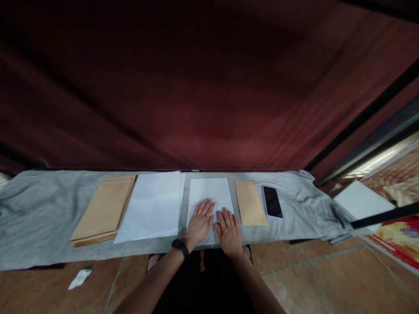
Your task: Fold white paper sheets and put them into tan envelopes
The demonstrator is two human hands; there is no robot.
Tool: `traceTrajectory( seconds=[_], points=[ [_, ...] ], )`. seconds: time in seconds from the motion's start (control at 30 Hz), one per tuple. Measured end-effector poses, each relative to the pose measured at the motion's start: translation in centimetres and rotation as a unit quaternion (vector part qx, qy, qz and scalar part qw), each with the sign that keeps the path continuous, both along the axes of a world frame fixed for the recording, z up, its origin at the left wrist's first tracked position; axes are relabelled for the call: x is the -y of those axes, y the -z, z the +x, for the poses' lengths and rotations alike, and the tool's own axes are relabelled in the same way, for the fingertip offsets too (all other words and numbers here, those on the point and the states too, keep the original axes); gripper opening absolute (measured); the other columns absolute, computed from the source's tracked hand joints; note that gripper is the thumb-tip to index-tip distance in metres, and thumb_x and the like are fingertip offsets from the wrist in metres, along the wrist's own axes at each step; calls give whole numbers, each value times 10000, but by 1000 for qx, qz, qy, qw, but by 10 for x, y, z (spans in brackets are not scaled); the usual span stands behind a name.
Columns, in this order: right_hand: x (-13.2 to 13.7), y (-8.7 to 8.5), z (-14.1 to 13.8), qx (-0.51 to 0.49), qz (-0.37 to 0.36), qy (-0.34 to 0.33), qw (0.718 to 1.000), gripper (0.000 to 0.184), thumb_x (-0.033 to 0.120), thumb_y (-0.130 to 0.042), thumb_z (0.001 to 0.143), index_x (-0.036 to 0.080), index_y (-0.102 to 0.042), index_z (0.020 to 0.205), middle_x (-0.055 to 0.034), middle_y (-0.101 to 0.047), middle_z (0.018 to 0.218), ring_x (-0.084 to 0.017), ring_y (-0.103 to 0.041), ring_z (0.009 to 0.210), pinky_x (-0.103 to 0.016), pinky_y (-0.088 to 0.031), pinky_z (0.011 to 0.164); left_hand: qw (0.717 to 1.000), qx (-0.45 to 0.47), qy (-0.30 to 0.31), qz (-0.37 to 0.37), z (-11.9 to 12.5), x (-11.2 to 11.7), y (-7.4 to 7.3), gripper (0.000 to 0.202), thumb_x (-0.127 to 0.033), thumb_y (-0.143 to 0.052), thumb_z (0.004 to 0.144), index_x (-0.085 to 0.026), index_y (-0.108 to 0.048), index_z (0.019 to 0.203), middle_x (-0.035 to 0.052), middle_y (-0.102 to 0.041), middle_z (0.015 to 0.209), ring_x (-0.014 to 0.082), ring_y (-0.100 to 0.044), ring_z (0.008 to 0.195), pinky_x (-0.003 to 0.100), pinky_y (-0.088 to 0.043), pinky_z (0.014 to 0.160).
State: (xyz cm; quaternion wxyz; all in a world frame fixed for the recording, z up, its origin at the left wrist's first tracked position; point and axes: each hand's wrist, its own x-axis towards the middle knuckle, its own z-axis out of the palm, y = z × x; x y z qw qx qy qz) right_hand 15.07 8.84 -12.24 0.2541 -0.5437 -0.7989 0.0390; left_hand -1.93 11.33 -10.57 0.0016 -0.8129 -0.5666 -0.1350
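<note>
A sheet of white paper [209,188] lies on the grey cloth in front of me. My left hand [200,222] rests flat on it, palm down with fingers stretched, a dark band around the wrist. Beside it, my right hand [229,231] also lies flat on the sheet's near right part, fingers slightly spread. Both hands hide the sheet's lower portion. Just right of the sheet is a single brown envelope [251,203]. To the left sits a stack of larger white paper [152,205], and next to that a pile of brown envelopes [104,207].
A phone [273,202] with a dark screen lies right of the single envelope. Grey cloth [42,213] covers the long table. A dark red curtain [203,109] hangs behind it. A white scrap [80,278] lies on the tiled floor. Black bars [386,216] stand at the right.
</note>
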Motion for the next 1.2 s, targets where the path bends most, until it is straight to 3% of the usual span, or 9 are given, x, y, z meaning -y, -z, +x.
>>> traceTrajectory(
  seconds=[0.17,0.47,0.6,0.7,0.8,0.9,1.03,1.2],
  points=[
    [-1,4,-1,8,-16,4,1000,524,310,-460,993,198,-424,1503,-126,-375,1571,-323,-400,1426,-527,-277,1177,1000,1,-31,-3,6,-28,10,507,-348,-332,1020,-212,-400,1504,82,-380,1585,238,-285,1490,486,-214,1223],
    [0,-1,-3,6,-10,7,1000,540,300,-461,986,203,-404,1513,-118,-384,1569,-316,-386,1434,-539,-286,1173,994,-2,-108,-24,-29,-83,7,578,-437,-330,1009,-159,-395,1512,119,-333,1602,260,-268,1497,457,-192,1225],
    [1,0,-2,6,-17,8,1000,532,310,-455,991,189,-412,1507,-127,-375,1573,-317,-381,1436,-533,-277,1180,993,5,-117,-32,-28,-93,3,567,-403,-299,1012,-155,-391,1513,124,-370,1583,266,-290,1487,482,-200,1219],
    [-2,2,1,-8,-26,8,1000,482,309,-425,1004,205,-466,1472,-117,-432,1544,-299,-415,1416,-524,-294,1177,996,11,-79,-28,-15,-91,3,535,-341,-274,1017,-166,-402,1506,104,-394,1573,250,-313,1476,473,-204,1221],
    [-20,-1,5,-55,-37,9,998,460,270,-350,1019,184,-496,1446,-123,-521,1476,-265,-467,1377,-498,-351,1155,999,16,-46,-14,1,-86,5,511,-321,-286,1015,-197,-428,1490,72,-399,1575,249,-310,1477,485,-191,1224],
    [-52,-9,0,-95,-41,-8,995,487,306,-324,1033,135,-457,1469,-141,-502,1489,-257,-433,1404,-479,-381,1146,999,17,-45,-13,5,-86,6,511,-312,-296,1011,-177,-437,1483,81,-408,1568,257,-313,1476,486,-206,1218],
    [-101,-14,-20,-75,-43,-43,995,497,318,-281,1044,130,-460,1468,-140,-479,1508,-255,-395,1432,-488,-338,1167,999,5,-30,-24,-7,-100,5,522,-256,-300,998,-149,-414,1496,92,-405,1570,229,-318,1475,430,-237,1213],
    [-140,-5,-35,-7,-43,-23,999,497,372,-329,1042,159,-460,1471,-132,-411,1554,-280,-367,1443,-513,-273,1177,998,-5,-66,-14,-27,-120,9,537,-293,-277,1009,-133,-378,1512,97,-361,1593,214,-281,1491,412,-210,1223]
  ],
)
